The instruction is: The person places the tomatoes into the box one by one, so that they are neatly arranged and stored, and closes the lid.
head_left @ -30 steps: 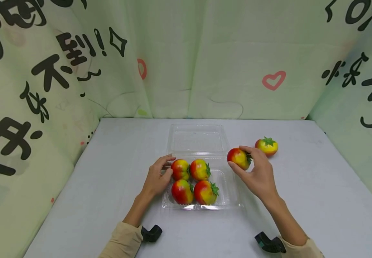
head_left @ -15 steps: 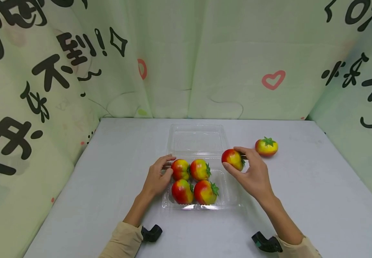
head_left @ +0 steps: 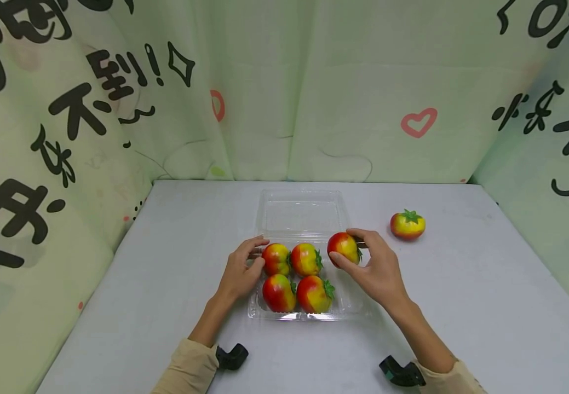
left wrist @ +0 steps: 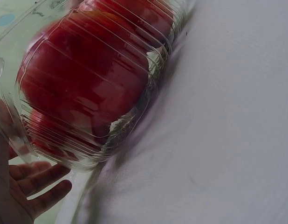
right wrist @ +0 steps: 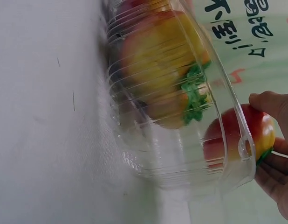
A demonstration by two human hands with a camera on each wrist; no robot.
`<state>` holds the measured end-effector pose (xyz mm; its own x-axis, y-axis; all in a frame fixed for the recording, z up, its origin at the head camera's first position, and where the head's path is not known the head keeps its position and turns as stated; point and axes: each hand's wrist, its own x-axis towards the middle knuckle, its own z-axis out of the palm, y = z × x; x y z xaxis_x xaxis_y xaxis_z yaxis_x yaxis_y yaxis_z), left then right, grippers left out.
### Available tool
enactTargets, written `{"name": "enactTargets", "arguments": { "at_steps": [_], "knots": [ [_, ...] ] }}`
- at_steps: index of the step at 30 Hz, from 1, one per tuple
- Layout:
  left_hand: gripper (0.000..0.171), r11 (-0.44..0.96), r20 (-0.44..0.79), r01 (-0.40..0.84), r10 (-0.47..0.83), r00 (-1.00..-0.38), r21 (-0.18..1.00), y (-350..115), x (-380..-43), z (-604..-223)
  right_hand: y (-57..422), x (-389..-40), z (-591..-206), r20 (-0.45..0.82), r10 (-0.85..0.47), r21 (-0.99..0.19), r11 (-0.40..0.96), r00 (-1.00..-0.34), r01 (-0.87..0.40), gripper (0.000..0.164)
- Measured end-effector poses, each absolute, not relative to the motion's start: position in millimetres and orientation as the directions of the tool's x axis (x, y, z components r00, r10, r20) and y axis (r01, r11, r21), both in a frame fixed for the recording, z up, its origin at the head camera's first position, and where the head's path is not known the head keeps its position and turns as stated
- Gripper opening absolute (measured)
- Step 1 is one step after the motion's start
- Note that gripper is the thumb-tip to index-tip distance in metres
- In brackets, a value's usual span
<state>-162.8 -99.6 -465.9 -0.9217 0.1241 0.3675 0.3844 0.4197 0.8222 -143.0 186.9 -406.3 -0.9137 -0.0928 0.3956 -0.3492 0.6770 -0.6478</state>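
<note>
In the head view, a clear plastic clamshell box (head_left: 343, 306) holds several red-and-yellow fruits with green leafy tops, two at the back (head_left: 305, 259) and two at the front (head_left: 315, 294). My left hand (head_left: 241, 271) rests against the box's left side, and the left wrist view shows its lower fingers extended beside the plastic wall. My right hand (head_left: 375, 265) grips one more such fruit (head_left: 342, 247) between thumb and fingers, over the box's back right part. The right wrist view shows this fruit (right wrist: 263, 133) partly behind the clear rim.
Another matching fruit (head_left: 407, 225) sits on the white table (head_left: 466, 284) to the right. The box's clear lid (head_left: 301, 213) lies open towards the back. Printed pale green curtains (head_left: 363, 109) stand behind and at both sides of the table.
My right hand has carried its fruit leftwards and slightly towards me, from beside the box's right edge to over it. The left hand and the other fruits have stayed put.
</note>
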Motion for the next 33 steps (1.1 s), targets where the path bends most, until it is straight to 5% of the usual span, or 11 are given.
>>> {"name": "enactTargets", "arguments": {
  "at_steps": [33],
  "knots": [
    [0.043,0.426,0.352,0.371,0.127,-0.927,0.825,-99.8,-162.7,-465.8,182.5,-150.4,-422.4,0.253,-0.174,-0.586,0.756,-0.952,-0.293,0.051]
  ]
}}
